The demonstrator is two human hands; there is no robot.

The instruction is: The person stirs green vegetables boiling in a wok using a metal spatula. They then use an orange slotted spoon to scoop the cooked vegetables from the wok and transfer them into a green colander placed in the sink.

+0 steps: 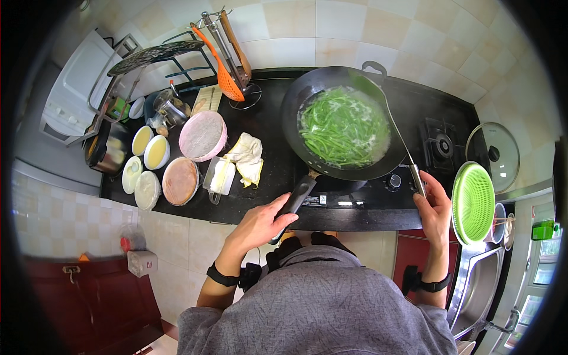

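Note:
A black wok (293,120) sits over a burner of the gas hob, full of long green beans (341,128) in bubbling, foamy water. My left hand (259,224) is around the wok's black handle (301,193), thumb across its top. With my right hand (432,206) I hold the grip of a long metal wok spatula (395,122). Its thin shaft crosses the wok's right side, and its head lies against the far inner wall, tinted green and partly blurred by steam.
Left on the black counter stand a pink bowl under film (202,135), several covered bowls, a cloth (246,155) and a utensil rack (245,95). To the right are a second burner (443,144), a glass lid (501,151), a green colander (475,204) and a sink (477,293).

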